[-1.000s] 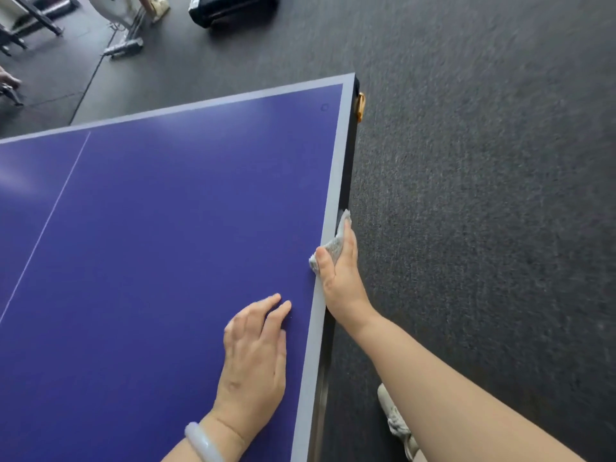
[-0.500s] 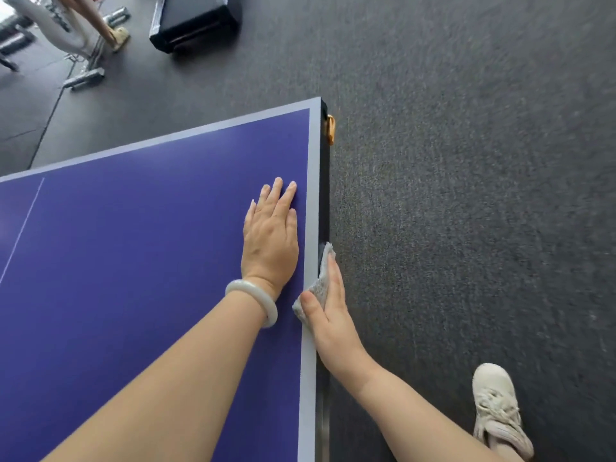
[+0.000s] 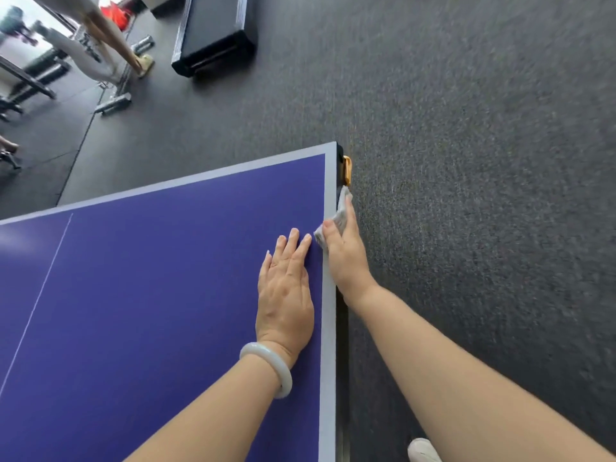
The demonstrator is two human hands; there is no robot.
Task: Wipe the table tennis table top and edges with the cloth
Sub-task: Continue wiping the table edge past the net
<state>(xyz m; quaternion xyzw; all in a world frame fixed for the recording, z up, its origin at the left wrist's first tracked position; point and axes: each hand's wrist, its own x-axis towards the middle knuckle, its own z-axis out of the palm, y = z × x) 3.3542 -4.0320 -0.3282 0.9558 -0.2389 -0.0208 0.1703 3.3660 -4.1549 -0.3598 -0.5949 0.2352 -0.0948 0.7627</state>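
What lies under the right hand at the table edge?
The pale cloth, held over the table edge by the right hand. How far it reaches beneath the palm is hidden.

A dark grey speckled carpet floor [image 3: 466,161] fills the right and centre of the room. To the far left it gives way to smoother dark grey floor mats [image 3: 50,145] with a seam between them. A black rectangular box [image 3: 213,38] lies on the carpet at the top. Beside it stands pale metal-framed equipment [image 3: 113,105], with bright daylight [image 3: 13,8] behind it.
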